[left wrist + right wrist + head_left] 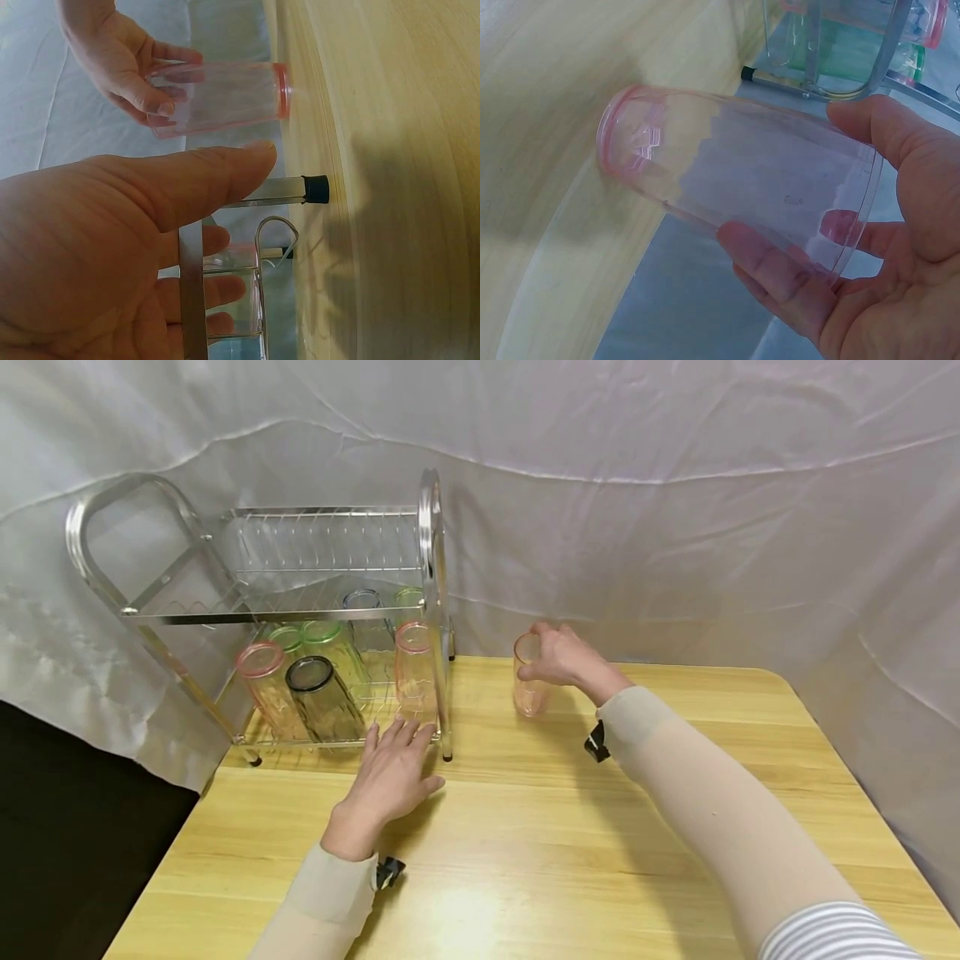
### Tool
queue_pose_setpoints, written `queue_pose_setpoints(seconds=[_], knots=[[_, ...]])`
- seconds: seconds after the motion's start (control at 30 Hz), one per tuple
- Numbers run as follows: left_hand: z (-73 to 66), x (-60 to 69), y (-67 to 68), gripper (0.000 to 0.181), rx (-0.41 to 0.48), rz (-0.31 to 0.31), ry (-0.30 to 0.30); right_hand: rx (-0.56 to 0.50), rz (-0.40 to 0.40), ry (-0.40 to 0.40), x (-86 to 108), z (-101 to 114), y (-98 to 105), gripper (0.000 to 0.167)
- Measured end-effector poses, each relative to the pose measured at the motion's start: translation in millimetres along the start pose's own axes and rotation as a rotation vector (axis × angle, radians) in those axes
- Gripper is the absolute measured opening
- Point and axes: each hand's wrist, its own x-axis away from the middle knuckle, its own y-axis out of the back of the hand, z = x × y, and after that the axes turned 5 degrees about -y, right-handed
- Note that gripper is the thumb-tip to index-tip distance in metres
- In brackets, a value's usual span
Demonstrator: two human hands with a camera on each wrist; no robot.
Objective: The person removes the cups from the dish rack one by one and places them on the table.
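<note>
Pink-tinted glass (529,697), lt yel wood-grain tbl (525,860), gry/wht striped sleeve (832,935)

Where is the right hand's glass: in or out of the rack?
Out: the right hand holds the pink glass beside the rack, with tabletop showing between them.

On my head feed I see a pale yellow wood-grain counter (525,827), glare on its near part, wrinkled silvery-grey cloth (637,527) hanging behind it with a wavy ridge across, and a plain black surface (82,835) at lower left.
</note>
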Motion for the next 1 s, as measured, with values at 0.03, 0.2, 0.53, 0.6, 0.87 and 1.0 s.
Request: queue_pose_setpoints(seconds=[0.03,0.2,0.53,0.6,0.87,1.0], knots=[[-0.1,-0.2,-0.1,0.083,-0.001,0.002,0.000,0.000,-0.001,-0.003,0.3,-0.3,0.0,0.087],[-0.9,-1.1,-0.7,0.083,-0.004,0.009,0.002,0.005,0.007,-0.022,1.1,0.0,1.0,0.088],[-3.4,-2.8,-2.1,0.084,0.006,0.025,0.006,0.036,0.007,0.000,0.8,-2.4,2.9,0.084],[-3.6,-3.0,-1.3,0.084,0.009,0.030,0.011,0.047,0.000,0.024,0.4,-2.7,2.7,0.080],[-0.9,-2.4,5.9,0.083,0.056,0.059,0.038,0.071,-0.016,0.056,-3.5,1.2,0.3,0.077],[1.6,-2.9,11.3,0.079,0.121,0.045,0.031,0.070,-0.016,0.045,-3.8,3.5,-0.1,0.077]])
